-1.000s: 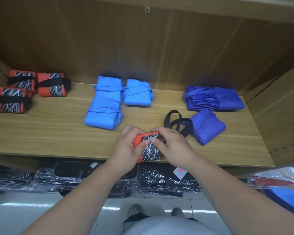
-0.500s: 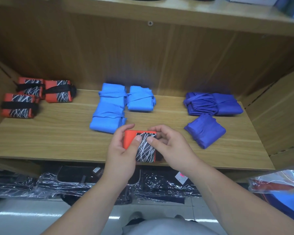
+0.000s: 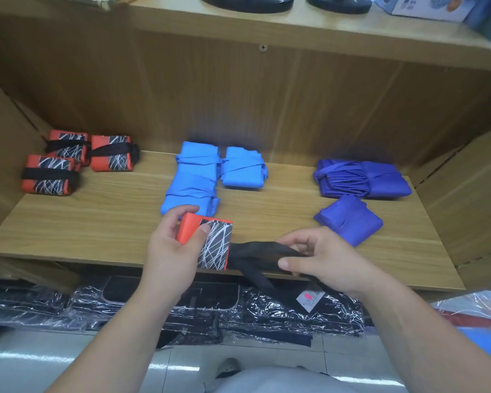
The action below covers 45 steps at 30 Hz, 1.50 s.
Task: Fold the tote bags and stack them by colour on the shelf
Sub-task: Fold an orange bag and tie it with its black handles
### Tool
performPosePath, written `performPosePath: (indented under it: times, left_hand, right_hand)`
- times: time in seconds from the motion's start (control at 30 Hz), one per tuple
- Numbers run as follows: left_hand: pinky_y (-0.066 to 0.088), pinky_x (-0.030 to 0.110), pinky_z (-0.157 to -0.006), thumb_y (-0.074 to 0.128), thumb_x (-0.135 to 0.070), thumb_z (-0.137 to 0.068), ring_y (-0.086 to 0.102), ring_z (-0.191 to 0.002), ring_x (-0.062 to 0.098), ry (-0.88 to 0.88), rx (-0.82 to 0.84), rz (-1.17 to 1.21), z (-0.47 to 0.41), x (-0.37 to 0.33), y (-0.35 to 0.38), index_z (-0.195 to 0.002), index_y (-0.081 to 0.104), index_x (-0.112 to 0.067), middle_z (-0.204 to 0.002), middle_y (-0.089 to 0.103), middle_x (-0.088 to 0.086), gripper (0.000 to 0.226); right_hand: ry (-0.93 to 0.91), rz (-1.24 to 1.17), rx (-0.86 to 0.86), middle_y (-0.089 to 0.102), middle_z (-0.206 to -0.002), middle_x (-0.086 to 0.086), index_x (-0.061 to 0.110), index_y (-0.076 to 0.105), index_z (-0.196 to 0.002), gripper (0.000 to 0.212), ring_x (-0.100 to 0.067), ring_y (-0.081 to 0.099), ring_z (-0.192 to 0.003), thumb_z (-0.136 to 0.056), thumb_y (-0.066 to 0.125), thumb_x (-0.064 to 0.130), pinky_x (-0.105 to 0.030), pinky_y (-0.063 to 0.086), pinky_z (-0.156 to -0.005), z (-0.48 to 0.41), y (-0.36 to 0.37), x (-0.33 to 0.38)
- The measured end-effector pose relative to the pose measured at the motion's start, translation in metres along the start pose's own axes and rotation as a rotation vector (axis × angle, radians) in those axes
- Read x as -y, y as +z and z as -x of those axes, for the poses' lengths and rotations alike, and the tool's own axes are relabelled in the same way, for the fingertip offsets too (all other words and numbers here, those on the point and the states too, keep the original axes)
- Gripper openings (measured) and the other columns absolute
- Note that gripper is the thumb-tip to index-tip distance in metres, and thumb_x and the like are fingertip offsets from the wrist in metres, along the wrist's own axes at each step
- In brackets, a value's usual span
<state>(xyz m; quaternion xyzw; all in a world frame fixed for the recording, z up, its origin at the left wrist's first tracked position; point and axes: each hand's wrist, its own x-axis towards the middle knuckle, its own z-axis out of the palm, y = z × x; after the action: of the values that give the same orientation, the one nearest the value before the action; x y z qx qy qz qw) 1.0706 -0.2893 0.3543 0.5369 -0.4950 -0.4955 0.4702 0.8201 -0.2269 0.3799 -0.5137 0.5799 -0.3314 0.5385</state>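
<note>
While the person stands at the front lip of the pale wooden shelf [image 3: 102,222], the left hand [image 3: 167,251] grips a small folded orange tote bag with a black panel of white scribbled lines [image 3: 210,242]. The thumb lies across its face and the fingers curl behind it. It is held just over the shelf's front edge, not set down. The bag's long black fabric straps [image 3: 255,251] trail out of its right side. The right hand [image 3: 323,259] pinches them between thumb and fingertips, and one loose end hangs below the shelf edge.

The folding looks done to me, and the step in hand is the binding. The next move would call for winding those straps round the bundle and tucking the end in. The left hand has to keep the folds squeezed meanwhile, so they don't spring open.

A little further in, to the right, lies one loose folded deep-purple bag [image 3: 349,219]. Behind it is a pair of tied deep-purple bags [image 3: 360,180]. In the middle sits the group of tied light-blue bags [image 3: 193,180], its nearest end just beyond the left hand's fingers. Far off at the back left corner are three orange scribble-print bundles [image 3: 77,163], each cinched with a black band. That is plainly where this one belongs, well apart from where it is now, so a long reach leftward awaits once it is tied.
</note>
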Motion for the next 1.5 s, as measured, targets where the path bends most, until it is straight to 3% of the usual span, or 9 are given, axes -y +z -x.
performPosePath:
  times: [0.2, 0.33, 0.5, 0.67, 0.93, 1.1, 1.2, 1.37, 1.5]
  left_hand:
    - [0.051, 0.024, -0.059, 0.076, -0.023, -0.089, 0.058, -0.061, 0.007, 0.073, 0.046, -0.203, 0.0, 0.003, -0.007, -0.108, 0.062, -0.046, -0.09, 0.067, -0.005, 0.033]
    - [0.057, 0.036, -0.069, 0.076, -0.025, -0.088, 0.062, -0.069, 0.011, 0.094, 0.071, -0.209, 0.003, 0.0, 0.011, -0.107, 0.061, -0.049, -0.09, 0.067, -0.011, 0.034]
    - [0.061, 0.047, -0.081, 0.076, -0.019, -0.09, 0.073, -0.087, 0.023, 0.036, -0.064, -0.037, -0.005, -0.013, 0.008, -0.109, 0.065, -0.041, -0.104, 0.072, 0.0, 0.031]
    - [0.056, 0.026, -0.061, 0.07, -0.006, -0.092, 0.067, -0.066, 0.01, 0.056, -0.214, 0.202, -0.018, -0.044, 0.008, -0.104, 0.067, -0.03, -0.091, 0.071, 0.004, 0.028]
    - [0.045, 0.021, -0.04, 0.061, -0.011, -0.097, 0.067, -0.056, 0.011, -0.249, -0.163, 0.629, -0.012, -0.076, 0.019, -0.105, 0.064, -0.024, -0.079, 0.075, -0.003, 0.015]
    - [0.045, 0.022, -0.048, 0.061, -0.014, -0.097, 0.066, -0.06, 0.013, -0.303, 0.036, 0.53, 0.008, -0.074, 0.025, -0.104, 0.067, -0.026, -0.085, 0.076, -0.001, 0.016]
    - [0.04, 0.026, -0.055, 0.061, -0.012, -0.096, 0.064, -0.058, 0.015, -0.306, 0.141, 0.442, 0.018, -0.061, 0.025, -0.104, 0.065, -0.025, -0.084, 0.075, 0.001, 0.015]
    - [0.033, 0.022, -0.036, 0.066, -0.007, -0.093, 0.052, -0.043, 0.014, -0.259, 0.051, 0.258, 0.023, -0.032, 0.023, -0.104, 0.062, -0.018, -0.074, 0.067, 0.004, 0.017]
    - [0.038, 0.026, -0.035, 0.07, -0.007, -0.091, 0.055, -0.049, 0.013, -0.223, -0.12, 0.207, 0.018, -0.018, 0.024, -0.103, 0.064, -0.02, -0.08, 0.067, 0.006, 0.018]
  right_hand:
    - [-0.29, -0.529, -0.059, 0.059, -0.074, -0.007, 0.02, 0.07, -0.12, 0.053, -0.02, 0.063, -0.07, -0.07, 0.088, 0.019, -0.032, 0.055, -0.08, 0.006, -0.006, 0.022]
    - [-0.297, -0.632, -0.04, 0.051, -0.065, -0.004, 0.019, 0.072, -0.111, 0.044, -0.014, 0.05, -0.05, -0.068, 0.076, 0.013, -0.026, 0.048, -0.054, 0.012, 0.001, 0.044]
    - [-0.124, -0.217, -0.02, 0.057, -0.064, -0.003, 0.016, 0.068, -0.114, 0.032, -0.01, 0.052, -0.053, -0.086, 0.069, 0.032, -0.023, 0.042, -0.042, 0.025, 0.002, 0.059]
    - [-0.028, 0.275, 0.107, 0.075, -0.082, 0.001, 0.029, 0.054, -0.125, 0.038, -0.012, 0.061, -0.058, -0.096, 0.055, 0.054, -0.028, 0.047, -0.061, 0.03, 0.013, 0.054]
    - [-0.246, 0.857, 0.068, 0.047, -0.068, 0.006, 0.034, 0.036, -0.076, 0.049, -0.009, 0.047, -0.067, -0.087, 0.02, 0.079, -0.021, 0.033, -0.057, 0.025, 0.021, 0.039]
    - [-0.071, 0.308, 0.045, 0.067, -0.118, 0.009, 0.034, 0.063, -0.116, 0.081, -0.011, 0.056, -0.115, -0.083, 0.012, 0.088, -0.015, 0.038, -0.096, 0.014, 0.014, 0.02]
    - [0.141, -0.371, 0.08, 0.049, -0.152, 0.005, 0.028, 0.033, -0.154, 0.094, -0.015, 0.035, -0.148, -0.085, 0.003, 0.085, -0.028, 0.02, -0.122, 0.002, 0.017, 0.029]
    - [-0.076, -1.147, -0.097, 0.063, -0.126, -0.031, -0.01, 0.048, -0.138, 0.121, -0.043, 0.061, -0.123, -0.073, 0.031, 0.09, -0.051, 0.043, -0.112, 0.005, 0.0, 0.048]
    - [-0.145, -1.117, 0.013, 0.068, -0.09, -0.022, -0.006, 0.073, -0.096, 0.103, -0.037, 0.066, -0.089, -0.066, 0.047, 0.089, -0.048, 0.055, -0.088, 0.013, 0.003, 0.054]
